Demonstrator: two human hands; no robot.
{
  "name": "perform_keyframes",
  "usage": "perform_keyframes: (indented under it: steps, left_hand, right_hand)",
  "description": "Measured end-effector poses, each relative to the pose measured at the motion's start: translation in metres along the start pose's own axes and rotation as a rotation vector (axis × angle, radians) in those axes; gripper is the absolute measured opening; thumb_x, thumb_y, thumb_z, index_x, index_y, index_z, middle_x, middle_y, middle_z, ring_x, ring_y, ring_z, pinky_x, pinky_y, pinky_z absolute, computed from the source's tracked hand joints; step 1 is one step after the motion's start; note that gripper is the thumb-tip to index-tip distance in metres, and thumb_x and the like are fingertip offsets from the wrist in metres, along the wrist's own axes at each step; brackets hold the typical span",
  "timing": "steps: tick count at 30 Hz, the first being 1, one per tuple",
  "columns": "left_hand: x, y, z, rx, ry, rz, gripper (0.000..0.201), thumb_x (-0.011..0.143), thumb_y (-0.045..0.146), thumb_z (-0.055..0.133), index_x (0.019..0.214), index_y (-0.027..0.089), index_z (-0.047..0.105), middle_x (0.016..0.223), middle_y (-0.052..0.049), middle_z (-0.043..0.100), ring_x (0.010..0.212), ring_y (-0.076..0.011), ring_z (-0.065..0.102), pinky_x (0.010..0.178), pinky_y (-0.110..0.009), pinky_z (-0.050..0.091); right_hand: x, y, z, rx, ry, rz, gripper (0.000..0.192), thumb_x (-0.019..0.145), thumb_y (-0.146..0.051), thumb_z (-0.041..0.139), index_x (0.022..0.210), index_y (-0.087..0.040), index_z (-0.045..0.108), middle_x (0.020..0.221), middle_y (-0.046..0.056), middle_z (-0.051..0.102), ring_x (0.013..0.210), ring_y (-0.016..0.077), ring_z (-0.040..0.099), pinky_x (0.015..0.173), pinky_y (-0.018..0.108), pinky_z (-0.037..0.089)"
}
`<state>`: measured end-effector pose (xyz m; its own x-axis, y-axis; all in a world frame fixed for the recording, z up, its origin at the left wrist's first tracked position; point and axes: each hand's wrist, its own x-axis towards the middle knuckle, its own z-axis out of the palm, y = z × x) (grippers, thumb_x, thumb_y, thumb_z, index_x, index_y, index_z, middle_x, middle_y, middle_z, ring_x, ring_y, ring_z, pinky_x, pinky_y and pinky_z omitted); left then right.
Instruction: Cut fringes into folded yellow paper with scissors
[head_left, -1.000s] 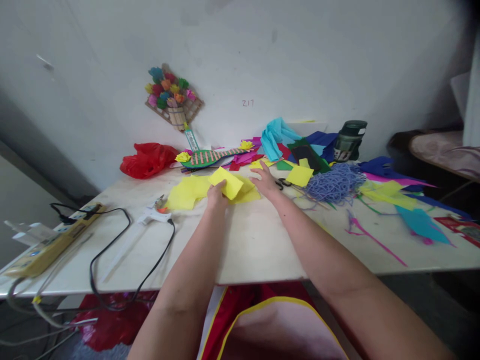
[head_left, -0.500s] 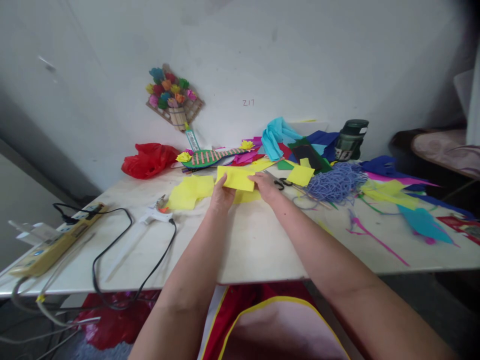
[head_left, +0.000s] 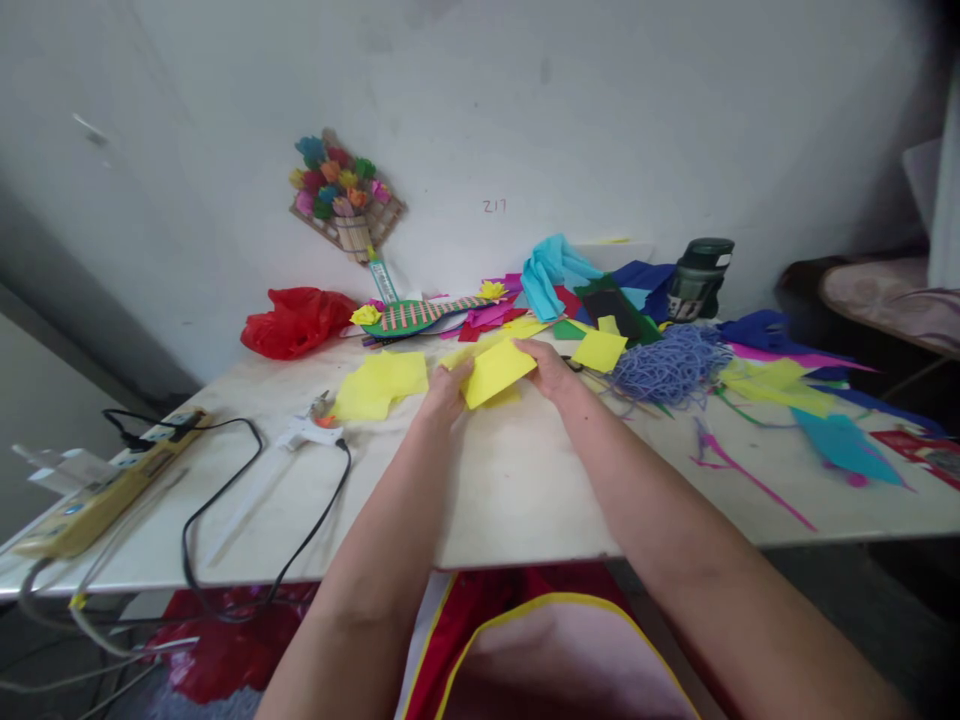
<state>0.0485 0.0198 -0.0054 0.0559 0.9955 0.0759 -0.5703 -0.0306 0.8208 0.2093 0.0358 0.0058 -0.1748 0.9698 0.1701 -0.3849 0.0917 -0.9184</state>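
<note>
Both hands meet over the middle of the pale table (head_left: 525,480); the left hand (head_left: 444,392) and the right hand (head_left: 553,368) hold one yellow paper square (head_left: 497,371) between them, the left pinching its near left corner with thumb on top, the right pinching its far right edge; the square is tilted, its right side higher, and lifted a little off the table top; a further yellow scrap (head_left: 504,397) lies under it on the table; just to the left lies a loose heap of yellow sheets (head_left: 379,383), apart from the left hand; further left a white glue gun (head_left: 309,430) rests on the table with its black cord (head_left: 225,500) looping toward a yellow power strip (head_left: 97,490) at the left edge; a red plastic bag (head_left: 296,320) sits against the wall behind; near it a green fish-shaped craft piece (head_left: 420,314) lies with striped middle and small yellow paper flowers at its ends; on the wall above hangs a stick basket of paper flowers (head_left: 346,195); to the right of the hands lies another yellow square (head_left: 598,350); beside it a tangle of lilac yarn (head_left: 667,365); behind that a dark green bottle (head_left: 699,278) stands upright among a pile of coloured paper (head_left: 600,290) in blue, turquoise, green and pink; more scraps in yellow, turquoise and pink (head_left: 817,420) are strewn toward the right end of the table.
</note>
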Motion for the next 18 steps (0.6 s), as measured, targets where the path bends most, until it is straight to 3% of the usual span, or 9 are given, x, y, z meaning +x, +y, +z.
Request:
perform_keyframes:
  steps: [3,5,12,15,18]
  left_hand:
    - [0.001,0.001,0.001,-0.067,0.031,0.136,0.032,0.061,0.016,0.070,0.092,0.015,0.061,0.098,-0.009,0.065,0.099,-0.0267,0.057,0.088,-0.040,0.045]
    - [0.001,0.001,0.002,-0.078,0.030,0.198,0.035,0.062,0.018,0.070,0.096,0.016,0.060,0.103,-0.008,0.064,0.101,-0.0258,0.056,0.089,-0.039,0.045]
    - [-0.002,0.001,0.006,-0.074,0.001,0.215,0.028,0.066,0.018,0.064,0.094,0.015,0.062,0.101,-0.008,0.065,0.103,-0.0254,0.055,0.090,-0.037,0.044]
    - [-0.001,0.006,0.003,-0.178,0.028,0.209,0.026,0.070,0.018,0.059,0.096,0.014,0.061,0.105,-0.009,0.063,0.107,-0.0248,0.053,0.092,-0.036,0.043]
    - [0.003,0.010,-0.003,-0.265,0.120,0.204,0.028,0.072,0.017,0.056,0.100,0.014,0.059,0.111,-0.009,0.060,0.110,-0.0242,0.051,0.091,-0.037,0.044]
  right_hand:
    - [-0.005,-0.001,0.008,0.074,-0.175,0.021,0.029,0.071,-0.041,0.054,0.088,-0.018,0.057,0.080,0.004,0.066,0.077,0.0170,0.060,0.065,0.031,0.049]
    - [-0.006,0.004,0.016,0.079,-0.220,0.030,0.030,0.071,-0.038,0.057,0.093,-0.018,0.056,0.084,0.005,0.067,0.080,0.0173,0.061,0.069,0.033,0.050]
    - [0.006,0.020,0.023,0.096,0.181,-0.040,0.030,0.061,-0.024,0.063,0.089,-0.017,0.056,0.075,0.003,0.067,0.074,0.0186,0.062,0.069,0.033,0.050]
    - [0.008,0.013,0.011,0.071,0.244,-0.029,0.025,0.059,-0.021,0.059,0.083,-0.016,0.057,0.068,0.002,0.065,0.069,0.0188,0.062,0.066,0.032,0.050]
    - [0.005,0.004,-0.003,0.019,0.218,0.035,0.021,0.056,-0.019,0.057,0.077,-0.015,0.057,0.062,0.001,0.063,0.066,0.0187,0.061,0.063,0.032,0.050]
